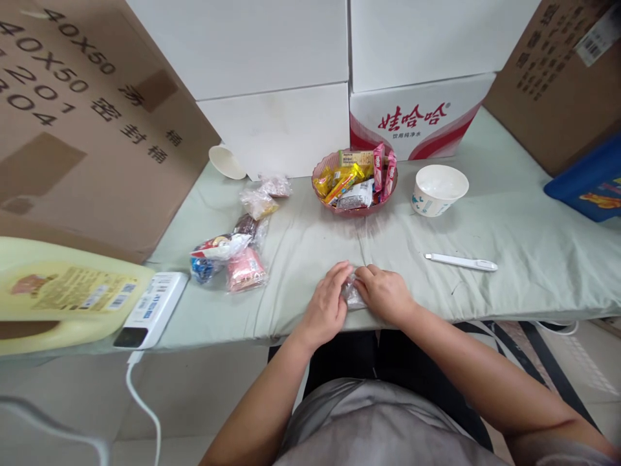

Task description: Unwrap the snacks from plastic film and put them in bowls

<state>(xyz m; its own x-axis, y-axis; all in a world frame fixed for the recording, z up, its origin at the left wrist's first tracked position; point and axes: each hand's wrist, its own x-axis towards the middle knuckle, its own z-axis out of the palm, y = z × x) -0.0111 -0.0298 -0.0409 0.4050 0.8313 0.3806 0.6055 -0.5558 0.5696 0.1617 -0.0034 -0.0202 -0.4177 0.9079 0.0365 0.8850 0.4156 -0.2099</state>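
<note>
A small crinkled clear plastic bag lies on the cloth near the table's front edge, between my two hands. My left hand is closed along the bag's left side, fingers together and touching its upper part. From the right, my right hand has its fingers curled over the bag's upper right edge. The fingers hide part of the bag, and I cannot tell what is inside it. Beyond the hands stands a pink glass bowl full of wrapped snacks.
Several wrapped packets lie at left. A paper cup and a white utility knife are at right. White cartons line the back. A large cardboard box, a yellow jug and a corded power bank occupy the left.
</note>
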